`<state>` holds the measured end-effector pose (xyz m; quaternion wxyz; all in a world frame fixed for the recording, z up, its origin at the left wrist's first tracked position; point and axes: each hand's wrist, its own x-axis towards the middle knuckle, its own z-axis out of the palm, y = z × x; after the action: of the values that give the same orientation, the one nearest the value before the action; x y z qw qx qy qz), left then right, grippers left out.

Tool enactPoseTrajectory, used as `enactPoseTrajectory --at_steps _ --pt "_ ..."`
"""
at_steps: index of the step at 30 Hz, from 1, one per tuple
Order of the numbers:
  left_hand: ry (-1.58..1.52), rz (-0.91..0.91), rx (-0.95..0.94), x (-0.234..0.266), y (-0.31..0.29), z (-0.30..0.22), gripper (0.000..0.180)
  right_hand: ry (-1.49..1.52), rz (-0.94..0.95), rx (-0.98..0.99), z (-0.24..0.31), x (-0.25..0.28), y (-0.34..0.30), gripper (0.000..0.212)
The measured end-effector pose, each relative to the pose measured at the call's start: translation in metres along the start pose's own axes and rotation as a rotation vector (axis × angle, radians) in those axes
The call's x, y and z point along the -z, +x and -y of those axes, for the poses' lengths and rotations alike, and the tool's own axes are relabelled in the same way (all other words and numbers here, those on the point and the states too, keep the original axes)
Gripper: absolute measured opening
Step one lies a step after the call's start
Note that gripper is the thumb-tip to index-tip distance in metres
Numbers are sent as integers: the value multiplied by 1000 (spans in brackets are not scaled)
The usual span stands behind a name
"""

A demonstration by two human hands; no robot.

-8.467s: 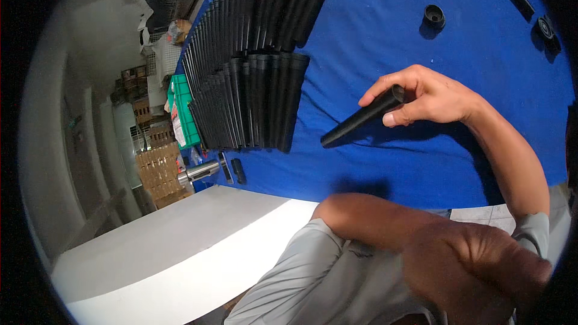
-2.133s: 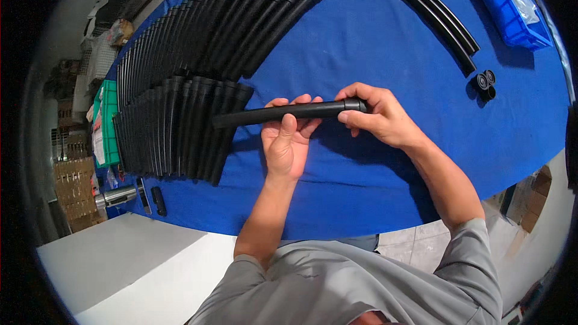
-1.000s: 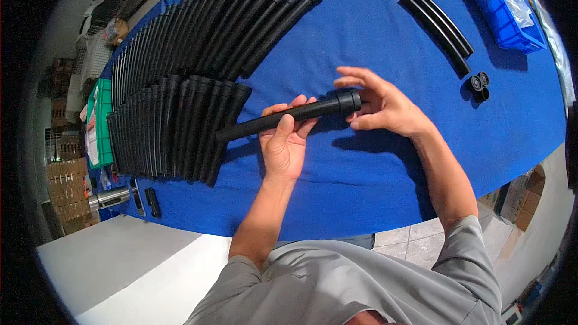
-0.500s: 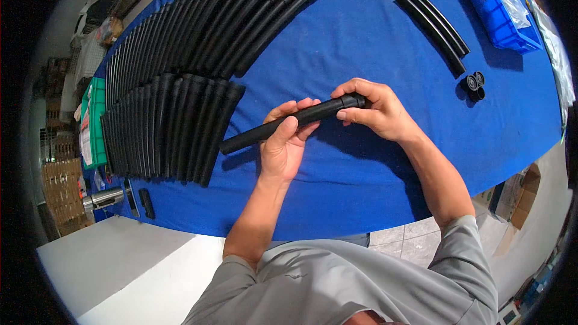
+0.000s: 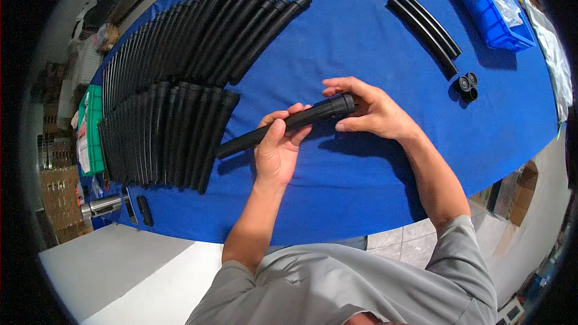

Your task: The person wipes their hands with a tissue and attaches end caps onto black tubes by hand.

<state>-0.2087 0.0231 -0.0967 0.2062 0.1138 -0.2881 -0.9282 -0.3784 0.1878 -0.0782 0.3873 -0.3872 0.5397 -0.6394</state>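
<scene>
A black tube [image 5: 253, 137] slants above the blue cloth, its right end higher and fitted with a wider black cap [image 5: 342, 104]. My left hand [image 5: 279, 147] is closed round the tube's middle, thumb on top and fingers behind. Around the capped end, my right hand [image 5: 374, 111] has its thumb and fingers spread apart; it does not grip the cap, and whether a finger touches the end behind it I cannot tell. Left of my hands lie two rows of black capped tubes, a far row [image 5: 198, 36] and a near row [image 5: 174, 132].
At the far right lie a few bare black tubes [image 5: 424, 27], with several loose black caps [image 5: 465, 86] by their near end. Beyond them stands a blue crate [image 5: 487, 9] with clear plastic bags. On the left edge are a green bin [image 5: 93, 129] and a metal cylinder [image 5: 102, 206].
My right thumb and fingers have come off the cap and spread apart. The left hand still holds the tube, which appears slightly lower and further left.
</scene>
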Motion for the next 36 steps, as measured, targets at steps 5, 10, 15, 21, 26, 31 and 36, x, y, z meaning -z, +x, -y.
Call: enactPoseTrajectory --at_steps 5,10,15,21,26,31,36 --pt "-2 -30 15 2 3 5 25 -465 -77 240 9 0 -3 35" --pt "60 -2 -39 16 -11 -9 43 -400 -65 299 3 -20 3 33" --pt "113 79 -81 2 -10 -13 39 -164 -75 79 8 -26 -6 28" --pt "36 66 -27 7 -8 -16 31 -47 -29 -23 11 -25 -5 29" --pt "-31 47 -4 9 -7 -15 29 -37 -26 -44 11 -27 -4 29" --pt "-28 38 -22 5 -9 -16 28 55 -22 -53 8 -30 -4 28" --pt "-6 27 -32 3 -10 -14 28 6 -35 -61 7 -30 -4 29"
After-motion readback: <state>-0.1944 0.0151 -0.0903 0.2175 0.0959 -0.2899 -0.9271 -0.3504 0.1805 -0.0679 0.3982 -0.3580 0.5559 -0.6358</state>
